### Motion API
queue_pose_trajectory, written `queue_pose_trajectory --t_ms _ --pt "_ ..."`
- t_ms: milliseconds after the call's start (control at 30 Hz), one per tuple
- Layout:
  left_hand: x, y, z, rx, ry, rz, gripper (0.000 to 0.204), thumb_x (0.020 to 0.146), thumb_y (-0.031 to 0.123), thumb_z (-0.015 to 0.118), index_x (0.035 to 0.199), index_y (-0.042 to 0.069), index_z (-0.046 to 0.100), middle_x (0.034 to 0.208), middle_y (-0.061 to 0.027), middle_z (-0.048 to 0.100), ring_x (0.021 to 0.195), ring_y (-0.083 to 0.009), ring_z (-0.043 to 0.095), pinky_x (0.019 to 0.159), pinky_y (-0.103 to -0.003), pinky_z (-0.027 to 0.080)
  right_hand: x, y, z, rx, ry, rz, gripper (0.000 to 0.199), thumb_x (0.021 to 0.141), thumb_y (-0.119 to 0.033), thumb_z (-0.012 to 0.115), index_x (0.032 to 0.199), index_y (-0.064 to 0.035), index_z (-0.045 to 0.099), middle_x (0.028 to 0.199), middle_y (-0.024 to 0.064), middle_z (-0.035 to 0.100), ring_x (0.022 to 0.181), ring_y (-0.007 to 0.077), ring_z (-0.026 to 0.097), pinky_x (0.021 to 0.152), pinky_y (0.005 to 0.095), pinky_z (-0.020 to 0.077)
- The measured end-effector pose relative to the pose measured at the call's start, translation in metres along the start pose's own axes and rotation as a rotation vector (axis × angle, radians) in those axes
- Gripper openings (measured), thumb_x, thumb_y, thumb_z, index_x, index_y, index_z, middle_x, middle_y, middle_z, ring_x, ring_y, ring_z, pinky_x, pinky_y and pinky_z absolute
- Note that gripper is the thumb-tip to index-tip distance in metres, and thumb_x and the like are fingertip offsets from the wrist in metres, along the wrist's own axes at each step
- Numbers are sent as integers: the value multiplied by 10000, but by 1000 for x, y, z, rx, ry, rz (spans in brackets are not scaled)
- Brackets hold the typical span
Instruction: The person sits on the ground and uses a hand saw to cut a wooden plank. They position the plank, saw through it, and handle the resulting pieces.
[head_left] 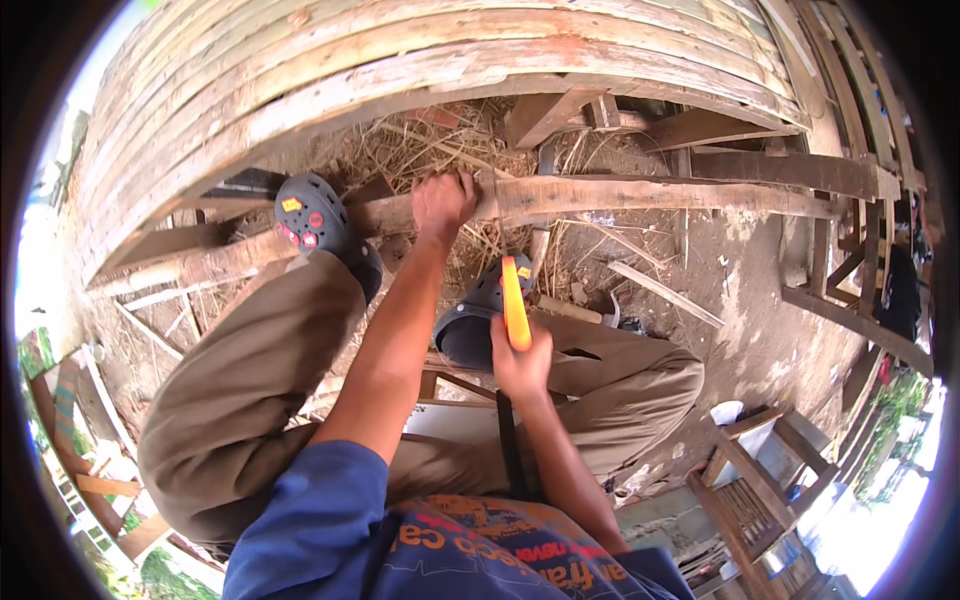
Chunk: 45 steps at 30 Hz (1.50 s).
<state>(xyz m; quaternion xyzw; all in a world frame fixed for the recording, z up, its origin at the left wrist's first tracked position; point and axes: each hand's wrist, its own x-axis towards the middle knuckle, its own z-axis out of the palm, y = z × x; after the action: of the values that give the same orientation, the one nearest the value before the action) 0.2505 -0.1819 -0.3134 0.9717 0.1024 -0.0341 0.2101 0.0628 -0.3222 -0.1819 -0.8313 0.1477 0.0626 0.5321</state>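
Observation:
A long wooden beam (pixel 620 196) lies crosswise in front of me, raised above the ground. My left hand (pixel 443 204) presses on top of it, its fingers curled over the far edge. Just right of that hand, a narrow line crosses the wood where the thin blade of a handsaw meets it; the blade is seen nearly edge-on. My right hand (pixel 524 362), nearer my body, is closed around the saw's orange handle (pixel 515 305). One grey clog (pixel 318 212) rests on the beam at the left, and the other clog (pixel 478 322) is beside the saw handle.
A slatted wooden platform (pixel 430 65) spans the far side. Straw and wood scraps (pixel 425 145) litter the ground beneath it, with a loose stick (pixel 667 293) to the right. Wooden frames (pixel 850 250) stand at the right, and a wooden chair (pixel 755 490) at the lower right.

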Motion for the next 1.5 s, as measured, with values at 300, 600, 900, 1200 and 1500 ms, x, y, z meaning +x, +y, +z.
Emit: queue_pose_trajectory --t_ms 300,600,900,1200,1500 --pt "0 0 -7 9 -148 -64 488 969 363 392 849 59 753 931 -215 738 957 -315 701 1038 -458 439 -78 -4 -61 196 -134 219 180 930 -82 657 794 15 590 641 1 541 613 66 494 536 296 407" --pt "-4 5 -10 -13 -122 -60 485 953 373 423 849 45 765 956 -198 745 974 -330 698 1016 -441 451 82 2 42 79 46 79 274 896 -170 725 741 37 633 618 34 594 576 118 552 529 353 430" --pt "-3 -1 -4 -24 -78 -48 503 962 341 388 815 32 756 897 -222 735 976 -343 694 1040 -481 434 -92 9 -49 80 -111 120 187 904 -69 662 748 9 592 602 61 528 569 130 507 553 323 430" --pt "6 3 -6 24 -116 -6 507 959 356 407 803 29 763 888 -220 738 908 -343 713 1022 -472 449 70 6 34 30 28 10 306 887 -170 708 707 47 589 563 130 553 517 154 535 522 389 435" --pt "0 -4 -4 46 -47 -30 521 968 382 399 826 45 771 910 -213 739 947 -353 702 1042 -470 431 -47 10 -41 122 -87 78 234 918 -77 650 709 12 595 559 59 524 532 102 496 509 332 414"
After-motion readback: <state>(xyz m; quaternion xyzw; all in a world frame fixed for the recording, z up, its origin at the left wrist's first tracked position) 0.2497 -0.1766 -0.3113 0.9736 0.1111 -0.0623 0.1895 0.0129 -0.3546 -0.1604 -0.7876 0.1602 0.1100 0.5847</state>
